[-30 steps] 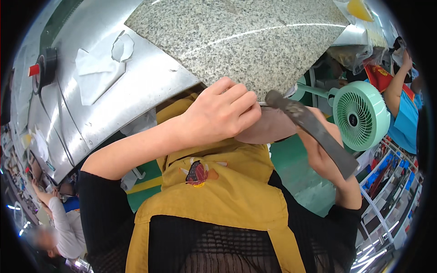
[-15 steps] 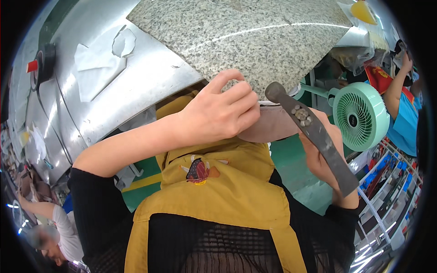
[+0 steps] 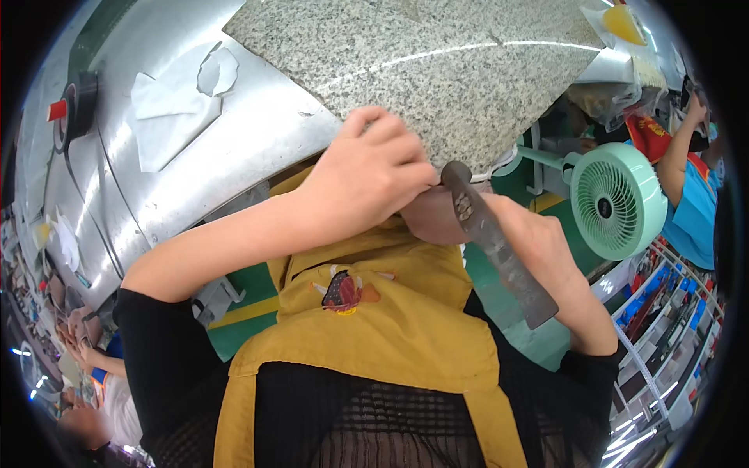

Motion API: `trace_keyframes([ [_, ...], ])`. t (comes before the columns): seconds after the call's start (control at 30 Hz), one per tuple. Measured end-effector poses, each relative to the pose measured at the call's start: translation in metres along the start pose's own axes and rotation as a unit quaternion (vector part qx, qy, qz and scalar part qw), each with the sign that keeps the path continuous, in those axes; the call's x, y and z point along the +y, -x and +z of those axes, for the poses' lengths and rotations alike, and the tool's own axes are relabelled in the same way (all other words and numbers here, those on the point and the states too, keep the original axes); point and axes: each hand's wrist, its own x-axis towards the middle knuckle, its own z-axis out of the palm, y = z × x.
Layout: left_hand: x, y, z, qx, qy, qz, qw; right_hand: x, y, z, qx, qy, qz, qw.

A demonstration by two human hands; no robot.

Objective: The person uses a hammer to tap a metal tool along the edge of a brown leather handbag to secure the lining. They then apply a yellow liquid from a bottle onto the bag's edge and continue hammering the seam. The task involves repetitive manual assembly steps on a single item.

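Near the middle of the frame the left hand was curled into a loose fist, knuckles up, its fingertips pressed against the near edge of a speckled granite slab. What it pinched there, if anything, was hidden beneath the fingers, so I cannot tell whether it held something. Just to the right of it the right hand lay palm up, and a long, dark, worn metal tool ran along it, slanting from the slab's edge down toward the lower right. Its rounded upper end touched the left fingertips at the slab's rim. How tightly the right hand closed on the tool could not be seen, since most of the tool lay exposed on top of the hand.

The slab filled the upper centre of the frame and rested on a shiny metal surface, which stretched away to the upper left. On that surface lay torn pieces of white paper, and farther left a roll of black tape.

Below the hands hung the person's mustard-yellow apron over black sleeves. At the right, a small mint-green fan faced the camera. Beyond it, at the far right edge, stood another person in a blue top, one arm raised.
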Motion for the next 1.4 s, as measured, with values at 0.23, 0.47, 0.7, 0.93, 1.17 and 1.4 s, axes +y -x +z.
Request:
trace_keyframes([
  [0.23,-0.002,0.007,0.003,0.015,-0.132,0.11,0.985,-0.01,-0.004,-0.017,0.023,-0.121,0.048,0.991],
  [0.47,-0.005,0.008,0.004,0.034,-0.119,0.121,0.985,-0.006,-0.007,-0.016,-0.024,-0.084,0.033,0.996],
  [0.7,0.001,0.01,0.003,0.018,-0.07,0.039,0.997,-0.011,-0.006,0.001,-0.018,-0.004,0.013,1.0],
  [0.93,-0.003,0.016,0.002,0.03,-0.054,0.043,0.997,-0.011,-0.007,-0.008,0.013,-0.127,0.032,0.991],
  [1.17,-0.001,0.018,0.003,0.045,-0.108,0.084,0.99,-0.016,-0.01,-0.003,-0.033,-0.062,0.033,0.997],
  [1.4,-0.002,0.016,0.0,0.019,-0.074,0.044,0.996,-0.02,-0.011,0.0,0.029,-0.06,0.005,0.998],
])
